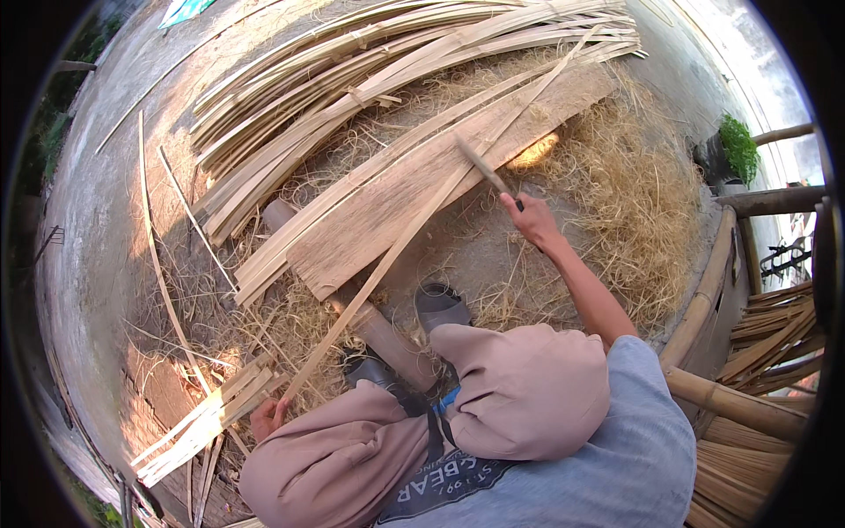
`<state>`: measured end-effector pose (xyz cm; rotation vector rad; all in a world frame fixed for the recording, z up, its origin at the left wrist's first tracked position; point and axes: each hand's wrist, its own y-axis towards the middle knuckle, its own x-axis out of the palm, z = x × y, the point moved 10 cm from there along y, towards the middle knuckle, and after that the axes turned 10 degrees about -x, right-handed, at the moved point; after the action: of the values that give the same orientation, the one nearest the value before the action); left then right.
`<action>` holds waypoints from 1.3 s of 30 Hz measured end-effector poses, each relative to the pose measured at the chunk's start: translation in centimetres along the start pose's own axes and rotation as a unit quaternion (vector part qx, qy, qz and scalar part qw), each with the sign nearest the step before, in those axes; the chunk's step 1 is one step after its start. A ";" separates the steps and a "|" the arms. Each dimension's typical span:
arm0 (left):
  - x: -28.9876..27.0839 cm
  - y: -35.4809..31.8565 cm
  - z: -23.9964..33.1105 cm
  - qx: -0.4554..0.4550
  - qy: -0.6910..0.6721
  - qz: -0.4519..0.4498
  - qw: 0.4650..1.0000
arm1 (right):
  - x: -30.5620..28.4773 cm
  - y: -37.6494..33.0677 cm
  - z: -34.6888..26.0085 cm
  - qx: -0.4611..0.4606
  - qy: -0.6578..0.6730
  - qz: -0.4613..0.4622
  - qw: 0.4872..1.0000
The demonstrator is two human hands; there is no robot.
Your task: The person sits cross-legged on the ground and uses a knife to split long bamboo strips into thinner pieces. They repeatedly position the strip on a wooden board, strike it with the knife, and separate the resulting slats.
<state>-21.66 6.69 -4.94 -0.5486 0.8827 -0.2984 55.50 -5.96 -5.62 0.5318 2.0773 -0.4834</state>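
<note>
My right hand is closed round the handle of a knife. Its blade points up and left, lying against a long bamboo strip. That strip runs slantwise across a wide wooden board, from the far right down to my left knee. At its near end my left hand grips it, the palm partly hidden by my trouser leg. Beside that hand lies a small bunch of pale split strips. Two long slats rest along the board's far edge.
Beyond the board lies a large stack of bamboo strips. Curly shavings cover the ground around it. A round log stands between my feet, under the board's near end. Bamboo poles and more strips are at the right.
</note>
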 end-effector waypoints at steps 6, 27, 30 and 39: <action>-2.0 -2.5 4.0 0.002 0.033 -0.038 0.999 | -1.3 1.0 -2.0 -0.107 -0.078 -0.025 0.991; 6.5 -0.9 10.5 0.021 0.095 -0.025 0.995 | 3.0 0.1 -6.4 -0.043 0.072 -0.010 0.996; 10.0 -2.1 16.6 0.126 0.161 0.132 0.970 | 8.2 -8.1 -16.4 -0.216 0.030 -0.116 0.969; 9.1 -2.3 16.2 0.128 0.170 0.153 0.965 | 2.3 -2.9 -7.5 -0.002 0.040 -0.017 0.999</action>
<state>-3.29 5.90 -1.26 -0.1153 1.2244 -0.2225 47.64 -3.99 -3.37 0.5215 2.1664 -0.4854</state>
